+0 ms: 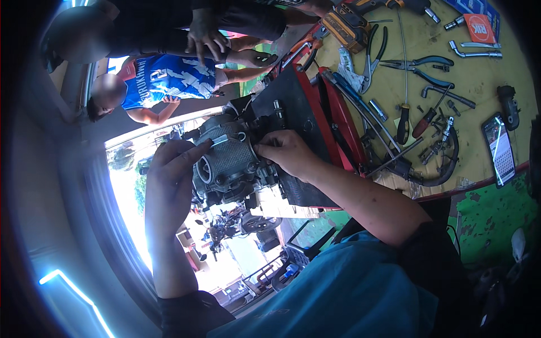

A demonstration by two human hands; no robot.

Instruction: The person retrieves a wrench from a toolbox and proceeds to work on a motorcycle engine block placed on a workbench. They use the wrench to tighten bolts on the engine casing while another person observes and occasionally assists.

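Observation:
A dark grey engine part [228,163], with a textured surface and a round opening on one side, is in front of me at the middle of the view. From its left comes my left hand [173,163], fingers closed and tips pressed together at its upper edge, next to a small shiny metal piece [224,138]. On the opposite side, my right hand [286,153] pinches with thumb and forefinger against the part's edge. Whatever lies between the fingertips of either hand is too small or hidden to make out.
At the right, a yellow tabletop [431,28] holds pliers [417,65], screwdrivers [424,124], a cordless power tool [349,28], sockets and a phone [499,149]. A red-edged tray [349,132] adjoins the engine part. Two people, one in a blue jersey [169,81], are at upper left.

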